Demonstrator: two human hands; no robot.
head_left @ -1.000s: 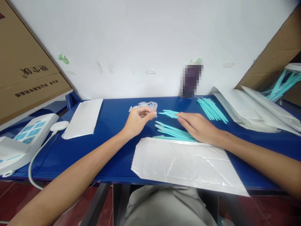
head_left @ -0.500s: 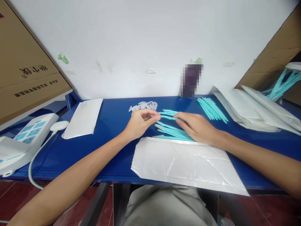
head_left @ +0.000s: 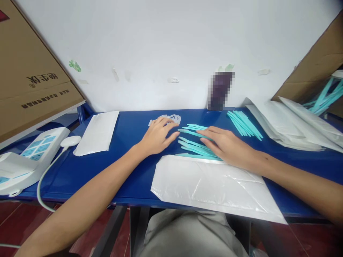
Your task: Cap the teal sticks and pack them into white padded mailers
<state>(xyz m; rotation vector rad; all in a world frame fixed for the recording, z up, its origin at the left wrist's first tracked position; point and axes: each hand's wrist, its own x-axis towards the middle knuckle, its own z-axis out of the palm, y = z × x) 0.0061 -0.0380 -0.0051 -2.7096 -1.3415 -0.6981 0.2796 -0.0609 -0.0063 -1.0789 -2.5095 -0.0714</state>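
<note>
My left hand (head_left: 160, 134) is open, its fingers spread over the near side of a small pile of translucent plastic blade covers (head_left: 175, 119), partly hiding it. Nothing shows between its thumb and fingers. My right hand (head_left: 227, 144) pinches a slim teal eyebrow razor (head_left: 190, 132) between thumb and fingers, its tip pointing left towards my left hand. Below that hand, several more teal razors (head_left: 197, 147) lie along the top edge of a white plastic-film packet (head_left: 211, 185). Another few razors (head_left: 197, 126) lie just behind the held one.
Further right lies a separate bundle of teal razors (head_left: 244, 123), beside stacked white packets (head_left: 289, 125). To the left are a flat white packet (head_left: 98, 132) and a power strip (head_left: 37, 153) with a white cable (head_left: 40, 185). Cardboard boxes (head_left: 34, 46) flank the blue table (head_left: 128, 171).
My left hand has let go of the razor's tip, opened and shifted left over the covers. My right hand stays nearly in place with the razor. The view has shifted slightly.
</note>
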